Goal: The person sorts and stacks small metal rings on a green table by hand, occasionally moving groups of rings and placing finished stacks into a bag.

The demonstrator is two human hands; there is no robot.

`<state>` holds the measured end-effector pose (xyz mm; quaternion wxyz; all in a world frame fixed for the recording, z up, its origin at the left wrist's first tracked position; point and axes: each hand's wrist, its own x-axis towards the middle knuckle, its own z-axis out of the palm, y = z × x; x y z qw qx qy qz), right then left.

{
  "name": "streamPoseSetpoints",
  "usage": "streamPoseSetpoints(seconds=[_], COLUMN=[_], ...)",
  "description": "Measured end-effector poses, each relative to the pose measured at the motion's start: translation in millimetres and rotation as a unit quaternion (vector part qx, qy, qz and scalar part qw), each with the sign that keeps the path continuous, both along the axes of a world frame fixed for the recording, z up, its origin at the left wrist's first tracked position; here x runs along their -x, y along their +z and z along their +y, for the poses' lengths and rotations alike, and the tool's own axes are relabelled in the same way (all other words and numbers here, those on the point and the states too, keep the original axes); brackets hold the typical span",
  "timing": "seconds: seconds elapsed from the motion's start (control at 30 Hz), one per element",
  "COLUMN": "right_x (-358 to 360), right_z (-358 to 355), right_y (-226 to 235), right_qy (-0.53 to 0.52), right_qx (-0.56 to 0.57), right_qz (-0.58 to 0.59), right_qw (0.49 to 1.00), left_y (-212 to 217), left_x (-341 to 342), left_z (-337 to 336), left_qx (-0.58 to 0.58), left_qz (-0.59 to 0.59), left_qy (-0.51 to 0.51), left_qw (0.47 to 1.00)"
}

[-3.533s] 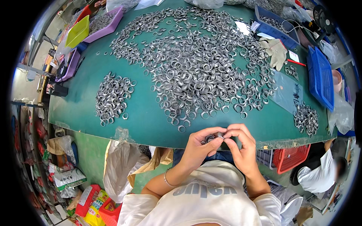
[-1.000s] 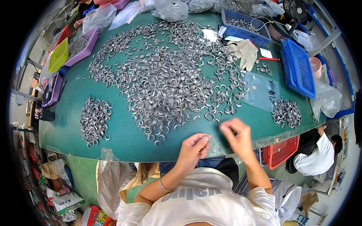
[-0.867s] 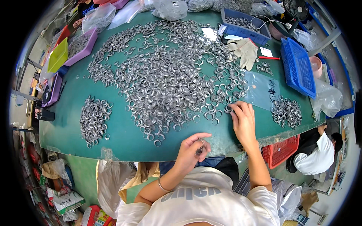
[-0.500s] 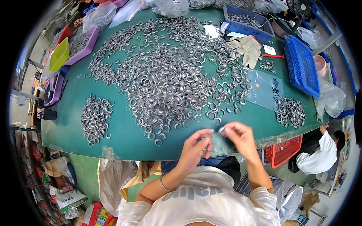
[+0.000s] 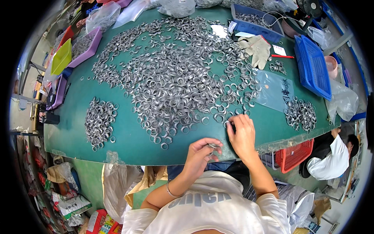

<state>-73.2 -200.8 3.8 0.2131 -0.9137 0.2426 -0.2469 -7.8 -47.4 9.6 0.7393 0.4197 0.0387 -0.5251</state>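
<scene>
A broad heap of grey metal rings (image 5: 175, 84) covers the middle of the green table (image 5: 156, 155). Close to the table's front edge, my left hand (image 5: 198, 154) is curled, palm partly up, around a few metal rings (image 5: 212, 146); how many is hidden by the fingers. My right hand (image 5: 243, 135) is at the near right border of the heap, fingers pointing down. Its thumb and fingertips close on a ring (image 5: 226, 124) lying there, partly covered by them.
Smaller ring piles lie left (image 5: 100, 123) and right (image 5: 300, 115). Near the right pile are a clear plastic bag (image 5: 274, 91), a glove (image 5: 257, 50), a red pen (image 5: 282, 56) and blue baskets (image 5: 311, 68). A person (image 5: 331, 158) sits at the right.
My right hand has moved up and away from beside my left hand to the heap's edge. The ring it pinched no longer shows there. My left hand stays nearly in place, its rings now showing more.
</scene>
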Motion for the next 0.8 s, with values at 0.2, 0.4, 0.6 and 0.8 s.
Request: streamPoseSetpoints(seconds=[0.2, 0.4, 0.6, 0.8], right_x=[16.7, 25.7, 3.3, 3.6], right_z=[8.7, 12.6, -13.7, -16.8], right_y=[11.8, 17.2, 19.0, -4.2], right_qy=[0.064, 0.109, 0.05, 0.069], right_qx=[-0.586, -0.647, -0.038, -0.153], right_qz=[-0.047, -0.007, -0.034, -0.051], right_qw=[0.806, 0.755, 0.997, 0.984], left_y=[4.3, 2.6, -9.8, 3.3], left_x=[3.1, -6.0, -12.0, -8.3], left_z=[-2.1, -6.4, -0.6, -2.3], left_qx=[0.02, -0.011, 0.07, 0.004], left_qz=[-0.083, -0.437, -0.012, -0.014], left_qy=[0.057, -0.035, -0.021, -0.011], left_qw=[0.995, 0.899, 0.997, 1.0])
